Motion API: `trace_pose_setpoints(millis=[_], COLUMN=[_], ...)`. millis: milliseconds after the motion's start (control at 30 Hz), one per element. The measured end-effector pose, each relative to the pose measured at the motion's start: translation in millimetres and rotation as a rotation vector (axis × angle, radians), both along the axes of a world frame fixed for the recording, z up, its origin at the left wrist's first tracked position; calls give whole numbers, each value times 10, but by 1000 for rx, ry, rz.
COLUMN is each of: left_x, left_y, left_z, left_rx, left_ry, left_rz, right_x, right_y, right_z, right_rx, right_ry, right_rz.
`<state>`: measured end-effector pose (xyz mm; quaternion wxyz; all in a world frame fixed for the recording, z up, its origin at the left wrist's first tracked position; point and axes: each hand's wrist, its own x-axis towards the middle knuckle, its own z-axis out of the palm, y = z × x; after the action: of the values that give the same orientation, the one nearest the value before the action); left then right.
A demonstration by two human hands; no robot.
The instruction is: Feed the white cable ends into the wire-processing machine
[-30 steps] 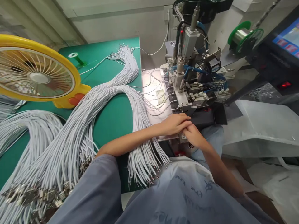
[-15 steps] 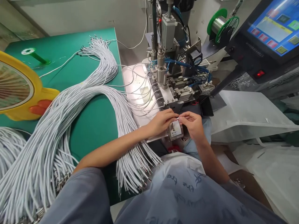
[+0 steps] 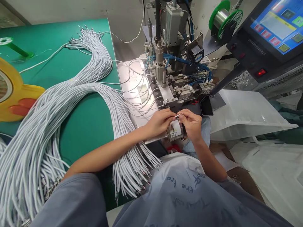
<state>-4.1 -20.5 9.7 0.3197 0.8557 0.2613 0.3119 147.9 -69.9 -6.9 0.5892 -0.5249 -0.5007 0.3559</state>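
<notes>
My left hand [image 3: 159, 122] and my right hand [image 3: 193, 124] meet in front of a metal bench machine [image 3: 165, 83]. Pinched between the fingertips of both is the end of a thin white cable [image 3: 178, 116]; its tip is too small to make out. Just below the fingers sits a cylindrical part with a white label [image 3: 175, 129]. A large bundle of white cables [image 3: 123, 126] lies to the left, its loose ends fanning out under my left forearm. Several single cables [image 3: 139, 102] run in a row to the machine's front edge.
A green table [image 3: 87, 126] carries the cables, a yellow fan [image 3: 16, 94] and a green spool [image 3: 19, 50]. On the right are a touch screen [image 3: 276, 26], a wire reel [image 3: 223, 19], a small black bin [image 3: 206, 105] and a translucent plastic tub [image 3: 246, 110].
The camera view has shifted, so the scene sits slightly further left. Both hands stay together at the machine's front, and more of the white cable end shows between the fingertips.
</notes>
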Motion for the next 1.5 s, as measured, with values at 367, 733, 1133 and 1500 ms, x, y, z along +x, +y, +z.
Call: trace_pose_setpoints(millis=[367,733,1133,1500], left_x=[-12,-2,-5,54], left_y=[26,39,9,-16], left_z=[-115,-88,-66,-27], left_rx=[167,172,194,8], left_ry=[71,30,77,196], left_rz=[-46,-30,36,102], right_x=[183,127,17,12], right_y=[50,89,30,104], right_z=[71,15,16,4], right_rx=[-130,-12,162,142], right_ry=[-171,-193,-475,-382], right_rz=[100,51,-115,-72])
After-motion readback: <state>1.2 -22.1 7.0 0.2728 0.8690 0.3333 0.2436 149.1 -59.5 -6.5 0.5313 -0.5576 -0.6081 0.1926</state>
